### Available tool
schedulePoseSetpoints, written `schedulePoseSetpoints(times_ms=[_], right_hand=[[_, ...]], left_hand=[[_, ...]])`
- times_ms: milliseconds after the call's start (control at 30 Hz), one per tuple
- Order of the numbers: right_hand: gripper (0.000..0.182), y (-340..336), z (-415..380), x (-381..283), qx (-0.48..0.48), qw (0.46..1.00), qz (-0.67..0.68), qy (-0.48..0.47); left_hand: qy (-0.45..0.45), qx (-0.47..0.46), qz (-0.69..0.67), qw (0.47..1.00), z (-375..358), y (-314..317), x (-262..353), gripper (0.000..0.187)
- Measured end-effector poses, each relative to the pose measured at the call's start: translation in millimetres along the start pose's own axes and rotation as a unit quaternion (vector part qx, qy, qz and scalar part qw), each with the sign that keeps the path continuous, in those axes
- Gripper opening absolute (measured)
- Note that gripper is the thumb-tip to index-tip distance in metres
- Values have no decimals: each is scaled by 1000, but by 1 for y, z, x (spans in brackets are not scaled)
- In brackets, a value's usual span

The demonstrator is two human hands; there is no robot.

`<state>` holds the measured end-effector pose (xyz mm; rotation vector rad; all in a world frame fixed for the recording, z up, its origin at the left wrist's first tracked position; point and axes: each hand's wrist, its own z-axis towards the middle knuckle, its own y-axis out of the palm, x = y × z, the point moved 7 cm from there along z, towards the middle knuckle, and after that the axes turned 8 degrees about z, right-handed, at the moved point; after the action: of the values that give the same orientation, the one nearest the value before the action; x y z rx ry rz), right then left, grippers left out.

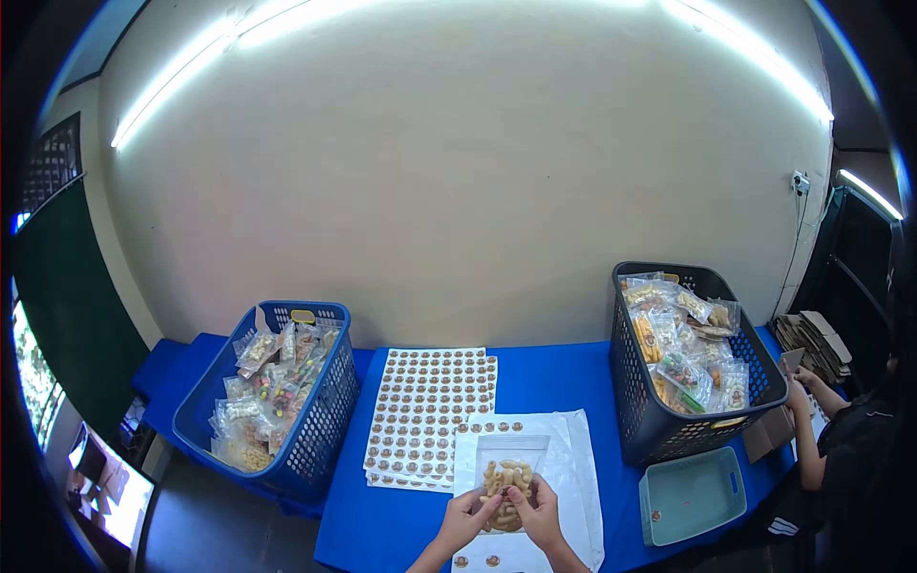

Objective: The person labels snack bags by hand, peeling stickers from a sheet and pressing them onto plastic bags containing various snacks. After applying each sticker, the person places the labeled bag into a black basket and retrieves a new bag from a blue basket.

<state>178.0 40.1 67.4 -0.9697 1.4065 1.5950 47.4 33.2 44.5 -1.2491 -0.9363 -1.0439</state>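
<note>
Both hands are together over white sheets near the table's front edge. My left hand (466,517) and my right hand (539,514) have their fingers closed on a clear packet (506,522) of pale, curved snack pieces. The thumbs meet on the front of the packet, near a small dark spot that I cannot make out. Behind the hands lies a white sticker sheet (466,465) with a few round brown stickers. Larger sheets (420,406) covered in rows of round stickers lie to the left.
A blue basket (327,406) of snack packets stands at the left, a dark basket (659,435) of packets at the right. Before it sits a green tray (702,497). Flattened cardboard (812,346) lies at the far right, beside another person (855,439) holding a piece of cardboard.
</note>
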Motion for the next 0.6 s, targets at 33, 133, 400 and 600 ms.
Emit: schedulePoseSetpoints(times_ms=[33,133,400,600], right_hand=[[27,5,0,-3,-17,1000,-11,-11],[34,18,-1,-9,-59,997,-36,-23],[34,21,3,-4,-81,995,-52,-3],[34,18,7,14,-105,994,-19,39]], left_hand=[[-3,12,-8,1000,0,-4,0,32],[-8,43,-15,999,0,-14,2,32],[-34,50,-27,998,1,-19,18,30],[-52,52,-47,996,4,-21,-11,32]])
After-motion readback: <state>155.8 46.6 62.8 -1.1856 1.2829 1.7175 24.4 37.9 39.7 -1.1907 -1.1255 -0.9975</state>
